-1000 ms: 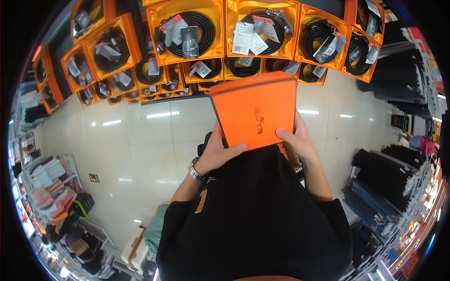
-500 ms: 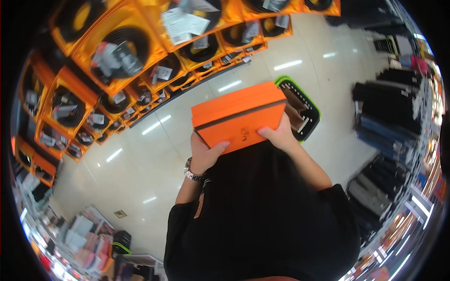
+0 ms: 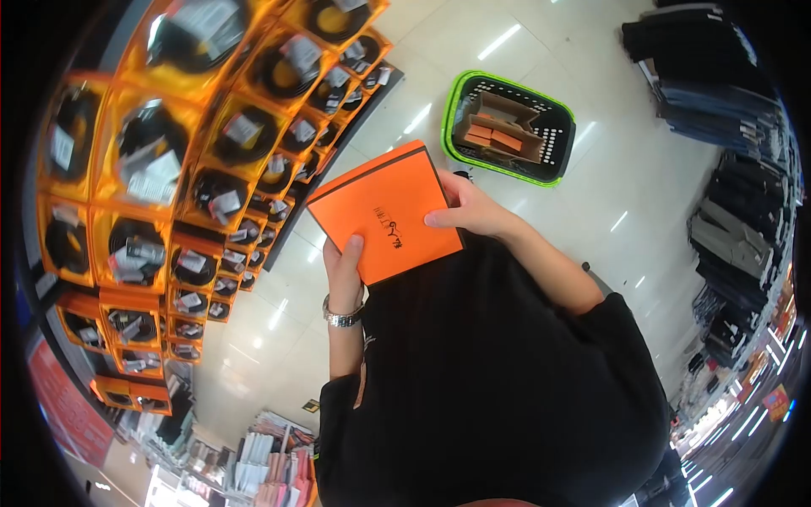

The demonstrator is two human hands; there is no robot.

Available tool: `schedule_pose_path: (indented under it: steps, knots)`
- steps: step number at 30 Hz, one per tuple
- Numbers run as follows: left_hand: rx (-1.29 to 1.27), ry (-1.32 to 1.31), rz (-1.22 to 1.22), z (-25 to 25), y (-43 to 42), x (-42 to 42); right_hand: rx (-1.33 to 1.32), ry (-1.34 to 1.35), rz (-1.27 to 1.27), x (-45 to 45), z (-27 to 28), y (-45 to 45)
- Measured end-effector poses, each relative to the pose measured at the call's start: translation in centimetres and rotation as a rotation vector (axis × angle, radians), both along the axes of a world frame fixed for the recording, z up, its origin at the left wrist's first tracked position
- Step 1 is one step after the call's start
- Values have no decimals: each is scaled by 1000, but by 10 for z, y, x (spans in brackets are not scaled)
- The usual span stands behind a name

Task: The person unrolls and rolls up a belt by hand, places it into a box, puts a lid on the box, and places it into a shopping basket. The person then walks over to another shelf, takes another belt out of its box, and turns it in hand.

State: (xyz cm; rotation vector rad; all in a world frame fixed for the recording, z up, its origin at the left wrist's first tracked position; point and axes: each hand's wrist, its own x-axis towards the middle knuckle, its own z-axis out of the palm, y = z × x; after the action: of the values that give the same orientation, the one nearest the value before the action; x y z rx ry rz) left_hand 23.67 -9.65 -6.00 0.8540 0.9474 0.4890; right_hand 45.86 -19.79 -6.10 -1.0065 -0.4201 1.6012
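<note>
Between both my hands is an orange box (image 3: 389,215) with a dark edge line and black lettering on its face. My left hand (image 3: 345,266), below a metal-band watch (image 3: 342,313), grips the box's lower left side with the thumb on its face. My right hand (image 3: 469,207) clasps the right side, its thumb on the face as well. Most fingers are hidden behind the box. Beyond my right hand, a black basket with a green rim (image 3: 449,127) stands on the floor, holding brown cardboard and orange boxes (image 3: 494,138).
On the left, a tall display (image 3: 207,160) carries many orange boxes with coiled black belts and tags. Folded dark clothes (image 3: 718,101) hang or lie along the right. Stacks of pale and pink goods (image 3: 274,465) stand at lower left. Shiny tiled floor (image 3: 405,51) lies between.
The box has turned so its lettered face shows more fully, and it sits a little farther left. The view has swung, putting the basket higher and in fuller sight. Both hands still hold the box.
</note>
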Motion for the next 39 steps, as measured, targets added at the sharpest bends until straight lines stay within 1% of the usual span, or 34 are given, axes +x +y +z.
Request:
schedule_pose_path:
  steps: [1,3,4,6,7,8,10,11,12,13,14,15,17,18,20,22,24,26,27,28,30,31,32,35,36,38,39]
  knots:
    - [-29,9,-48,-7,-6,17,-2,0,-17,11,-6,-12]
    - [-71,24,-108,-26,-23,50,-60,45,-175,34,-19,-40]
    - [-99,30,-131,-41,-32,69,-68,50,-187,47,-32,-56]
    - [-133,43,-171,-75,-49,102,-186,-43,-246,75,-57,-90]
    - [-107,133,-238,-96,-58,118,-221,-145,-321,89,-58,-101]
    - [-79,220,-300,-119,-68,134,-229,-144,-328,106,-66,-114]
    - [-117,273,-319,-163,-92,159,-364,-728,-369,138,-88,-144]
    - [-88,336,-402,-183,-106,168,-500,-865,-266,157,-104,-161]
    - [-57,396,-484,-209,-121,173,-542,-1042,-217,174,-109,-167]
    - [6,388,-565,-238,-141,172,-548,-1127,-180,191,-127,-177]
    - [61,382,-625,-248,-157,178,-550,-1212,-140,207,-149,-187]
    - [89,422,-684,-262,-175,183,-547,-1206,-128,222,-171,-195]
    - [152,493,-805,-273,-206,196,-544,-1344,36,245,-214,-209]
    - [194,519,-864,-274,-216,206,-540,-1339,47,255,-239,-211]
    - [277,519,-867,-282,-238,221,-400,-1517,224,268,-281,-216]
    - [296,548,-934,-302,-251,231,-414,-1493,285,280,-312,-205]
    - [307,560,-927,-320,-256,239,-432,-1465,344,285,-345,-196]
    - [347,532,-973,-331,-258,242,-349,-1467,336,287,-377,-191]
    - [390,493,-999,-336,-260,243,-337,-1442,371,287,-394,-188]
    - [360,487,-1107,-339,-261,244,-332,-1434,382,288,-412,-186]
    - [462,336,-1122,-346,-266,239,-264,-1456,424,282,-445,-184]
    - [379,347,-1203,-348,-270,237,-327,-1435,507,281,-459,-182]
    - [364,327,-1222,-352,-274,237,-324,-1427,515,280,-473,-182]
    - [288,285,-1245,-361,-283,245,-548,-1404,739,278,-514,-181]
    - [275,298,-1263,-365,-287,247,-545,-1395,746,278,-525,-180]
    - [274,334,-1268,-371,-289,248,-836,-1192,838,278,-547,-176]
    - [264,340,-1269,-376,-289,245,-665,-1574,749,271,-557,-182]
